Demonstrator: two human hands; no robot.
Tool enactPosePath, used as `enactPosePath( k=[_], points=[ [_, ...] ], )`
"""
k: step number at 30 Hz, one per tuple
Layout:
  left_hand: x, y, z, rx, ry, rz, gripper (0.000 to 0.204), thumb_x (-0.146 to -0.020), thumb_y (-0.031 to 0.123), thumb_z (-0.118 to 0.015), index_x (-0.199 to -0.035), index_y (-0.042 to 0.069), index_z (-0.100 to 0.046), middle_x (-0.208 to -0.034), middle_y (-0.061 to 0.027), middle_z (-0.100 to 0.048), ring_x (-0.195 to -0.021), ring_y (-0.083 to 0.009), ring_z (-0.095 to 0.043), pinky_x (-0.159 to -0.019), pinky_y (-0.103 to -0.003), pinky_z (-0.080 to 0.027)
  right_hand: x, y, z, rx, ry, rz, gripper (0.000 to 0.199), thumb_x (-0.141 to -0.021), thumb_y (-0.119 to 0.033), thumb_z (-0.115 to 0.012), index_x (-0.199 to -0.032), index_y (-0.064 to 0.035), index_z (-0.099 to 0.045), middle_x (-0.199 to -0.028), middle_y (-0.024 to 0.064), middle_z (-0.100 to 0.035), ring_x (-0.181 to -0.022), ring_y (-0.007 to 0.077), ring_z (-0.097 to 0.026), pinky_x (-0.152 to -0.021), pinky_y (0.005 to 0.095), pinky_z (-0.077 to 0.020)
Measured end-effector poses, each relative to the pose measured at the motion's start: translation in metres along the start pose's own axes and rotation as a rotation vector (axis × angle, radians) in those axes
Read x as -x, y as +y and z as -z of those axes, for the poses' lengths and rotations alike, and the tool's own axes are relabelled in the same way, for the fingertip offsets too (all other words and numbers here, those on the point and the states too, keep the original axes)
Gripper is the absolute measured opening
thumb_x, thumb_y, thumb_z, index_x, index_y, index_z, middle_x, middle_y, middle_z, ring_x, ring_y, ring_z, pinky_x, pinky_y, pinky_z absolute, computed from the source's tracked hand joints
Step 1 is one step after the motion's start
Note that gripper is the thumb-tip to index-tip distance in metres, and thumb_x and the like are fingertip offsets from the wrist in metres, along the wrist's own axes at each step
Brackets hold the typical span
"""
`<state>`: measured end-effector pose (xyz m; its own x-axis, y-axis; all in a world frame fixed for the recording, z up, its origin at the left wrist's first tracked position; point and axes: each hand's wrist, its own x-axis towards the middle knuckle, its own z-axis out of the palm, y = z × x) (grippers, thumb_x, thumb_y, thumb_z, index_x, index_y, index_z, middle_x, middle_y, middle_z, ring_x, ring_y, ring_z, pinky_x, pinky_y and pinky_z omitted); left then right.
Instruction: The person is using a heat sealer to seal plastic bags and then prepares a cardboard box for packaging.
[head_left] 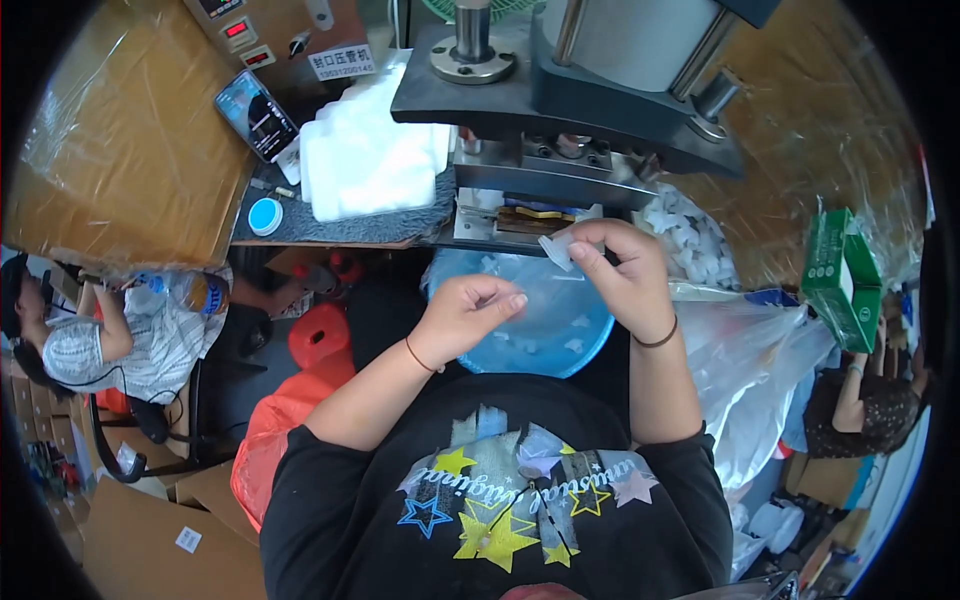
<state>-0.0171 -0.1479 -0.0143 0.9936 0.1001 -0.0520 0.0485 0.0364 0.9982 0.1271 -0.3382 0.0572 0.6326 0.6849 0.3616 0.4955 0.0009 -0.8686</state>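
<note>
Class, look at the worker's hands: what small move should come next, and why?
Probably bring the left hand up to the small translucent piece to help steady it. The right hand pinches that piece near the front of the press, while the left fingers are apart from it, over the blue basin.

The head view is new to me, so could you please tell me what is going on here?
A person is working with both hands in front of a press. The right hand pinches a small white piece near the press's front edge. The left hand is over a blue basin, thumb and fingers close together; whether it holds anything is unclear. A few pale pieces lie in the basin, and a heap of white pieces lies to the right of the press.
</note>
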Motion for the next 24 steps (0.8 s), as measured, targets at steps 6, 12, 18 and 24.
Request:
enactPosePath(
  k=[6,12,18,24],
  points=[
    [0.002,-0.009,-0.027,0.338,-0.145,0.211,0.024,-0.099,0.023,-0.065,-0.099,0.0,-0.07,-0.09,-0.0064,-0.072,-0.085,-0.0141,-0.068,-0.081,-0.029,-0.055,0.021,0.002,0.031,0.132,-0.094,-0.085,0.015,-0.094,-0.012,-0.066,-0.092,0.0023,-0.068,-0.089,0.0067,-0.07,-0.079,0.0125,-0.062,-0.073,0.0269,-0.0488],
    [-0.002,-0.022,-0.043,0.31,-0.161,0.11,0.024,-0.099,0.023,-0.065,-0.102,0.0,-0.068,-0.093,-0.0083,-0.071,-0.085,-0.0161,-0.069,-0.081,-0.03,-0.055,0.02,0.001,0.022,0.103,0.106,-0.099,0.013,-0.087,-0.011,-0.073,-0.086,0.0012,-0.07,-0.081,0.0088,-0.069,-0.074,0.0167,-0.064,-0.068,0.0289,-0.0491],
    [-0.002,-0.019,-0.048,0.427,-0.242,0.26,0.024,-0.099,0.023,-0.063,-0.107,0.0,-0.067,-0.098,-0.0097,-0.071,-0.088,-0.0189,-0.07,-0.084,-0.032,-0.056,0.028,0.013,0.049,0.128,-0.232,-0.086,0.023,-0.094,-0.019,-0.066,-0.105,0.0015,-0.065,-0.097,0.0117,-0.071,-0.089,0.0184,-0.066,-0.078,0.0302,-0.0503],
    [-0.003,-0.024,-0.039,0.447,-0.266,0.356,0.024,-0.099,0.02,-0.063,-0.115,0.002,-0.063,-0.106,-0.0122,-0.071,-0.096,-0.0231,-0.071,-0.083,-0.034,-0.057,0.021,0.022,0.072,0.781,0.05,-0.253,0.029,-0.092,-0.018,-0.064,-0.118,-0.0051,-0.061,-0.105,0.0153,-0.069,-0.094,0.0306,-0.067,-0.083,0.0395,-0.0526]
  ],
)
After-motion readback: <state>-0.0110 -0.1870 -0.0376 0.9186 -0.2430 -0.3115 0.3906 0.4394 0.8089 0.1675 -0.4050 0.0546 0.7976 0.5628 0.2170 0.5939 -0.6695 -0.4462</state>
